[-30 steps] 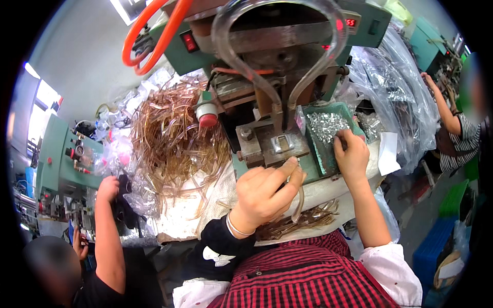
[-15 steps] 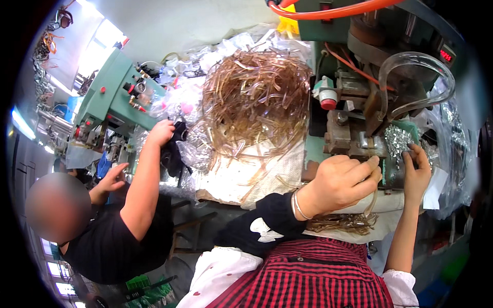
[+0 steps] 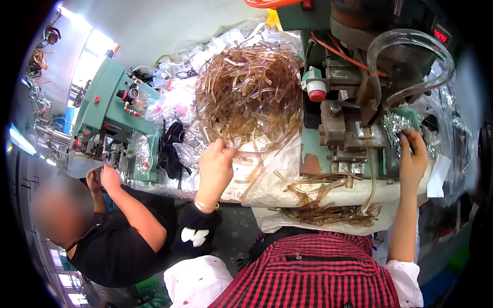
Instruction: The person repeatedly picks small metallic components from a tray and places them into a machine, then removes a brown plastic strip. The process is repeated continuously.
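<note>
My left hand (image 3: 216,172) is at the front edge of a large heap of translucent brown plastic tubes (image 3: 251,87), its thumb and forefinger apart beside a loose tube end. My right hand (image 3: 414,160) reaches into a green tray (image 3: 393,167) of small shiny metal pieces (image 3: 398,126). Its fingertips are pinched together; whether a piece is between them is too small to tell. Left of the tray is the metal die block (image 3: 363,134) of a green press (image 3: 316,154). One tube (image 3: 371,177) hangs from the block over the bench front.
A bunch of brown tubes (image 3: 334,214) lies on a cloth-covered ledge before me. A red button (image 3: 317,95) and a thick clear hose (image 3: 411,35) are by the press. On the left, a co-worker (image 3: 128,215) sits at another green machine (image 3: 105,97). A black bag (image 3: 172,149) lies between us.
My left hand has left the press and swung left to the tube heap. My right hand stays at the metal pieces. The co-worker's hands have drawn back from the black bag to their machine.
</note>
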`<move>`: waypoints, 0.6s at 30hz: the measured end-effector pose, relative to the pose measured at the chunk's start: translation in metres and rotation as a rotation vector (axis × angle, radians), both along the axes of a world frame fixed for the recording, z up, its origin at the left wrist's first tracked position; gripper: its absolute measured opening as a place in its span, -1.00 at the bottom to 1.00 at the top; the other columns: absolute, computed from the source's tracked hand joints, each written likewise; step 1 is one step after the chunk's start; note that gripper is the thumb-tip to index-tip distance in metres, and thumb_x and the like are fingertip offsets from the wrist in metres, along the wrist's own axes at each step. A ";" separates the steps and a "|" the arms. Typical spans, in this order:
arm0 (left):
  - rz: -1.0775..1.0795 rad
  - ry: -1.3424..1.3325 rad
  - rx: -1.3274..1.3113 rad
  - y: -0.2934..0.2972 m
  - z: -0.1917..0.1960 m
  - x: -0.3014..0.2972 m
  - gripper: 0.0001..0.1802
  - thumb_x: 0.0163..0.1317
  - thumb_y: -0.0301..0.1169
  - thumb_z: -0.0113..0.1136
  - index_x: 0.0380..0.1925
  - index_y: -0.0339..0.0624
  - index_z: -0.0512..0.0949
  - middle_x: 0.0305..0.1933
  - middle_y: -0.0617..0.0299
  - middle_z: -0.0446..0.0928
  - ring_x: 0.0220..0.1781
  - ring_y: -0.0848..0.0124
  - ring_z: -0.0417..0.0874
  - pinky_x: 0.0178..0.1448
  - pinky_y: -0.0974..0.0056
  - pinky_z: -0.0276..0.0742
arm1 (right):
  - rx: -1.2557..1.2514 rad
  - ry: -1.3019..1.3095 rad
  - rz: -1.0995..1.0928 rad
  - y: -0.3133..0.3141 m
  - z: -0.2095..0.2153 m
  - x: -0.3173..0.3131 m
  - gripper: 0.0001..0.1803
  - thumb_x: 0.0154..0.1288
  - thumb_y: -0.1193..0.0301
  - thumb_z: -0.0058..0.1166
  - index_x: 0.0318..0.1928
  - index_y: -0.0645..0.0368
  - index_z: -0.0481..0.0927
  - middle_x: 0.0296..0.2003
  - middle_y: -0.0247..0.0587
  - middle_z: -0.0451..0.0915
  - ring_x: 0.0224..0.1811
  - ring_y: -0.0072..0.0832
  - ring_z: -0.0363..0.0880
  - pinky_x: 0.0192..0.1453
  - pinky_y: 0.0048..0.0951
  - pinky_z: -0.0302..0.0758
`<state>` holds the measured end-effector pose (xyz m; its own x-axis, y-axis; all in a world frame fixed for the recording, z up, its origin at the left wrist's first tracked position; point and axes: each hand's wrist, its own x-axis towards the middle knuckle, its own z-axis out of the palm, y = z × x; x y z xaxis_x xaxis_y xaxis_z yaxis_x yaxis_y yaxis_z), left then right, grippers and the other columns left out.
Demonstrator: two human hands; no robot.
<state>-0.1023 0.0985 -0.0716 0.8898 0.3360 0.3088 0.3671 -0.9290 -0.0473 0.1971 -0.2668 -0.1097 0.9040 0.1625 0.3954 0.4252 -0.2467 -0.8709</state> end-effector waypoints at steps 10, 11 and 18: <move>-0.003 -0.373 -0.294 0.019 -0.036 0.023 -0.90 0.06 -0.49 0.41 -0.41 -0.12 0.67 -0.33 0.20 0.62 -0.26 0.15 0.66 -0.19 0.16 0.55 | 0.119 0.098 -0.022 -0.031 0.000 -0.025 -0.82 0.37 0.61 0.19 -0.05 0.31 0.66 -0.15 -0.35 0.64 -0.09 -0.61 0.57 0.07 -0.59 0.46; 0.015 -0.363 -0.309 0.018 -0.033 0.031 -0.90 0.06 -0.48 0.42 -0.42 -0.12 0.67 -0.35 0.20 0.62 -0.29 0.16 0.65 -0.21 0.17 0.54 | 0.173 0.114 0.037 -0.021 0.017 -0.036 -0.84 0.37 0.61 0.19 -0.06 0.32 0.66 -0.14 -0.35 0.65 -0.08 -0.63 0.57 0.07 -0.60 0.45; 0.029 -0.624 -0.163 0.018 -0.023 0.067 -0.92 0.18 -0.50 0.40 -0.38 -0.27 0.68 -0.42 0.14 0.62 -0.47 0.32 0.56 -0.30 0.29 0.46 | 0.225 0.110 0.233 0.070 0.068 -0.041 -0.65 0.21 0.61 0.29 0.02 0.29 0.59 -0.16 -0.27 0.67 -0.08 -0.57 0.62 0.08 -0.51 0.51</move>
